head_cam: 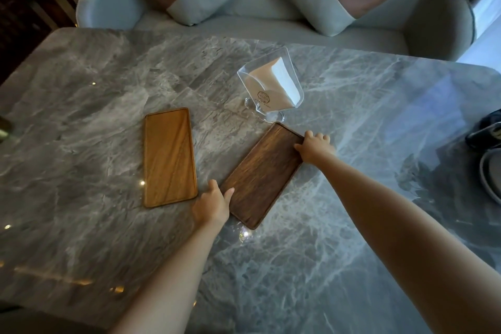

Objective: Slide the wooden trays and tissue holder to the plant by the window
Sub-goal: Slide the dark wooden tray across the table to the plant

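A dark wooden tray (264, 175) lies at a slant on the grey marble table (81, 95). My left hand (212, 205) grips its near left edge, thumb on the tray. My right hand (314, 145) holds its far right corner. A lighter wooden tray (169, 156) lies flat just to the left, untouched. Behind the dark tray stands a clear acrylic tissue holder (271, 84) with white napkins in it, almost touching the tray's far corner. No plant shows in view.
A pale sofa (254, 13) with two brown-and-grey cushions runs along the table's far side. At the right edge of the table sit a dark object (488, 130) and a round grey dish (489, 179). Bright window light falls from the right.
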Demonstrator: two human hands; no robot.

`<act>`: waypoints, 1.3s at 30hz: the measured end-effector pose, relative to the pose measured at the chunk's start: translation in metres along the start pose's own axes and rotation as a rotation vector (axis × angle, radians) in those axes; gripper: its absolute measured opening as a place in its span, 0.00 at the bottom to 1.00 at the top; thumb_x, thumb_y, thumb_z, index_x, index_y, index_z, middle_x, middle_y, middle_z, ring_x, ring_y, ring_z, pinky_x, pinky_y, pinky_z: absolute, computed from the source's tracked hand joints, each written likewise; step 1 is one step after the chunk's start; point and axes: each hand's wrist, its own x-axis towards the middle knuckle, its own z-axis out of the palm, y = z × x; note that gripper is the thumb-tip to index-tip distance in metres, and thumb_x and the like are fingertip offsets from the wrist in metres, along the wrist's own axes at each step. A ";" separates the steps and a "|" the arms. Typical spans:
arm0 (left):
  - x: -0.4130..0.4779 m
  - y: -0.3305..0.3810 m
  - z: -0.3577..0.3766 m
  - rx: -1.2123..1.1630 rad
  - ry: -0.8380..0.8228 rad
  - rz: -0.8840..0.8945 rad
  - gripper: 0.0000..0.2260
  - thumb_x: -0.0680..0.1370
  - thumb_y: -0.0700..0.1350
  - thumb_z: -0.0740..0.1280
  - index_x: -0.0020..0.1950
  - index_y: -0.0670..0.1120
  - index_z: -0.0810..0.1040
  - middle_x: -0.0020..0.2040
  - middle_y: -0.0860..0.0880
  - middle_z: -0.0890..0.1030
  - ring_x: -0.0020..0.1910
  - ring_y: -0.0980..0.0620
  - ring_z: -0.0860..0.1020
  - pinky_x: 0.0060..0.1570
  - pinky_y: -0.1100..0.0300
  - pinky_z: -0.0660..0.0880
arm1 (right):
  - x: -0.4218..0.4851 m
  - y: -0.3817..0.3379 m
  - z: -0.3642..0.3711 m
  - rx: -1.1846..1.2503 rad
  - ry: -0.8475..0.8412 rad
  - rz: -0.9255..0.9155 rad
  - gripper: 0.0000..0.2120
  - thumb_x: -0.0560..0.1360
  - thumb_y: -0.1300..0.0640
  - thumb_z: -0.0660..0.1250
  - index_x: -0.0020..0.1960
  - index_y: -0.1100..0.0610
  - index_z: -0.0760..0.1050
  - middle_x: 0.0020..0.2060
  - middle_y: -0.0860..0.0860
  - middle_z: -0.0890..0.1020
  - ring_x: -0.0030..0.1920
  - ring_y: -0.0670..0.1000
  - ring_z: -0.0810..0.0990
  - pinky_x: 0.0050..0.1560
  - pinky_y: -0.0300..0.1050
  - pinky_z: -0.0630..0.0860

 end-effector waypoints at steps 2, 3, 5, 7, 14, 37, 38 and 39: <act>0.001 0.000 0.000 -0.057 -0.012 -0.026 0.20 0.78 0.56 0.59 0.58 0.40 0.68 0.49 0.39 0.81 0.48 0.38 0.80 0.35 0.53 0.67 | -0.002 0.001 0.001 0.030 -0.004 0.023 0.23 0.77 0.47 0.57 0.65 0.60 0.62 0.66 0.61 0.67 0.68 0.60 0.62 0.61 0.55 0.68; 0.002 -0.001 0.000 -0.100 -0.022 -0.049 0.20 0.77 0.56 0.60 0.58 0.40 0.68 0.50 0.39 0.81 0.49 0.38 0.80 0.36 0.54 0.67 | -0.003 0.003 0.002 0.044 -0.006 0.033 0.23 0.77 0.47 0.58 0.66 0.60 0.61 0.66 0.62 0.67 0.67 0.61 0.62 0.62 0.55 0.67; 0.005 -0.001 -0.001 -0.192 -0.043 -0.094 0.20 0.76 0.55 0.63 0.58 0.40 0.69 0.53 0.39 0.81 0.52 0.39 0.79 0.39 0.54 0.68 | -0.007 0.007 0.004 0.069 -0.017 0.045 0.23 0.77 0.47 0.58 0.66 0.61 0.61 0.65 0.63 0.67 0.67 0.62 0.62 0.63 0.55 0.65; 0.007 -0.002 -0.002 -0.252 -0.065 -0.110 0.20 0.76 0.55 0.64 0.57 0.40 0.69 0.55 0.39 0.80 0.54 0.39 0.78 0.41 0.54 0.68 | -0.012 0.013 0.007 0.095 -0.035 0.053 0.24 0.77 0.48 0.58 0.66 0.62 0.60 0.65 0.64 0.67 0.67 0.63 0.62 0.65 0.54 0.64; 0.008 0.002 -0.009 -0.345 -0.080 -0.112 0.22 0.74 0.54 0.67 0.60 0.40 0.69 0.60 0.41 0.78 0.58 0.40 0.75 0.49 0.51 0.72 | -0.033 0.032 0.007 0.176 -0.032 0.107 0.25 0.76 0.48 0.60 0.65 0.63 0.59 0.65 0.65 0.67 0.66 0.64 0.63 0.64 0.54 0.64; -0.005 0.229 -0.009 -0.506 0.003 0.411 0.20 0.70 0.46 0.73 0.53 0.37 0.71 0.53 0.36 0.79 0.53 0.37 0.76 0.51 0.49 0.71 | -0.138 0.231 -0.005 0.790 0.181 0.463 0.10 0.79 0.54 0.53 0.46 0.61 0.65 0.39 0.56 0.72 0.42 0.57 0.74 0.34 0.46 0.73; -0.007 0.242 -0.007 -0.502 -0.008 0.447 0.20 0.70 0.46 0.74 0.53 0.37 0.72 0.53 0.36 0.80 0.53 0.37 0.76 0.51 0.50 0.71 | -0.142 0.238 -0.003 0.827 0.180 0.483 0.10 0.79 0.54 0.54 0.46 0.60 0.65 0.40 0.56 0.73 0.39 0.56 0.75 0.29 0.43 0.73; -0.009 0.255 -0.004 -0.490 -0.023 0.484 0.20 0.69 0.46 0.74 0.53 0.37 0.72 0.54 0.36 0.80 0.54 0.37 0.77 0.52 0.50 0.71 | -0.147 0.247 -0.001 0.884 0.179 0.509 0.10 0.79 0.54 0.54 0.46 0.60 0.66 0.39 0.56 0.73 0.35 0.54 0.76 0.22 0.40 0.73</act>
